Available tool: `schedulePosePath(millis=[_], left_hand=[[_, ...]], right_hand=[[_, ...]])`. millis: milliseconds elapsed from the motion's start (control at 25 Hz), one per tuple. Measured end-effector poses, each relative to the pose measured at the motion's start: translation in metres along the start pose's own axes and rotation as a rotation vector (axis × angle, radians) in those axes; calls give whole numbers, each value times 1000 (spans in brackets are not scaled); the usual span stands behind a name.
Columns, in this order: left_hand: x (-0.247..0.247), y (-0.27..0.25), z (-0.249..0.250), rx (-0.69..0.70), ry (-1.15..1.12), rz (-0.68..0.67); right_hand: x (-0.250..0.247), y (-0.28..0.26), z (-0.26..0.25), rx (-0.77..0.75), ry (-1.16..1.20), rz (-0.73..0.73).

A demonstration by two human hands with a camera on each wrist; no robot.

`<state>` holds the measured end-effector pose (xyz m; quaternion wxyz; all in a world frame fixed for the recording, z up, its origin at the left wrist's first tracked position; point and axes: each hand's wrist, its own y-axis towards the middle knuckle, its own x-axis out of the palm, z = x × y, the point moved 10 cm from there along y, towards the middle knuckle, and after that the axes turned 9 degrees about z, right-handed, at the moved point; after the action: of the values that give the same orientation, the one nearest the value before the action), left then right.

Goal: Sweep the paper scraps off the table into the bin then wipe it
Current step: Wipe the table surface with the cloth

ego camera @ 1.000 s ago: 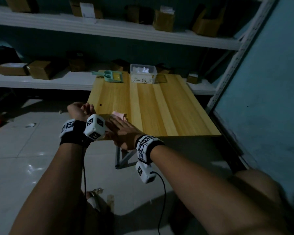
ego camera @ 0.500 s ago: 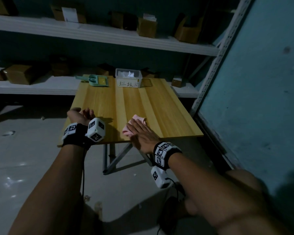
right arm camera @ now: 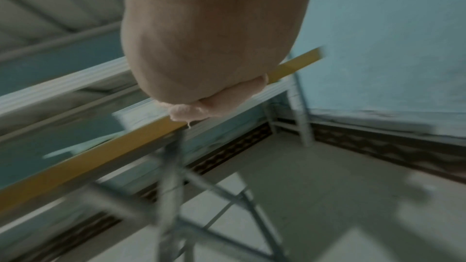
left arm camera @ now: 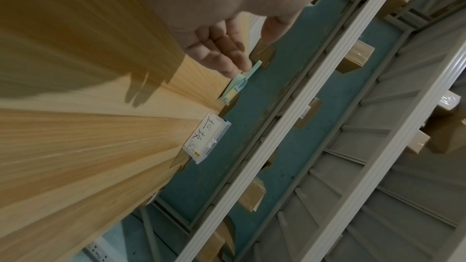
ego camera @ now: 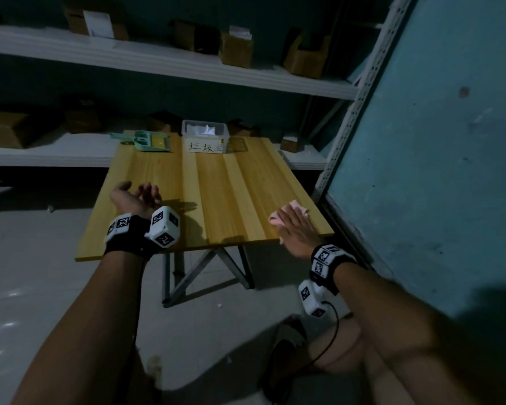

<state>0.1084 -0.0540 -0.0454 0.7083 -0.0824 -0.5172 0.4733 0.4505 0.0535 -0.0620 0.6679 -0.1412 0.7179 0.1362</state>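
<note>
Wooden worktop [ego camera: 216,194] stands against teal-walled shelving [ego camera: 158,62]. Our right hand [ego camera: 294,232] presses a pink cloth [ego camera: 297,206] flat-fingered at its near right corner; our left hand [ego camera: 135,195] rests loosely curled, empty. Clear bin [ego camera: 205,136] holds paper scraps [ego camera: 206,130] at the far edge, beside a green dustpan [ego camera: 149,140].

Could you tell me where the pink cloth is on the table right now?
In the head view, the pink cloth lies at the table's near right corner, under the flat right hand.

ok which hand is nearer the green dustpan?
Left. The left hand lies palm-up on the table's near-left part, straight down from the green dustpan at the far edge. The right hand presses the pink cloth at the near-right corner.
</note>
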Motion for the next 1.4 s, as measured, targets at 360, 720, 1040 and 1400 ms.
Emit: schedulePosePath(millis=[360, 720, 1040, 1400], left_hand=[[3, 0, 5, 25, -16, -11], [5, -2, 6, 26, -12, -23], [12, 3, 26, 42, -106, -53], [11, 22, 53, 39, -147, -39]], right_hand=[[9, 17, 71, 229, 19, -33], [-9, 10, 77, 343, 127, -45], [-9, 28, 62, 284, 54, -98], [5, 58, -65, 24, 13, -124]])
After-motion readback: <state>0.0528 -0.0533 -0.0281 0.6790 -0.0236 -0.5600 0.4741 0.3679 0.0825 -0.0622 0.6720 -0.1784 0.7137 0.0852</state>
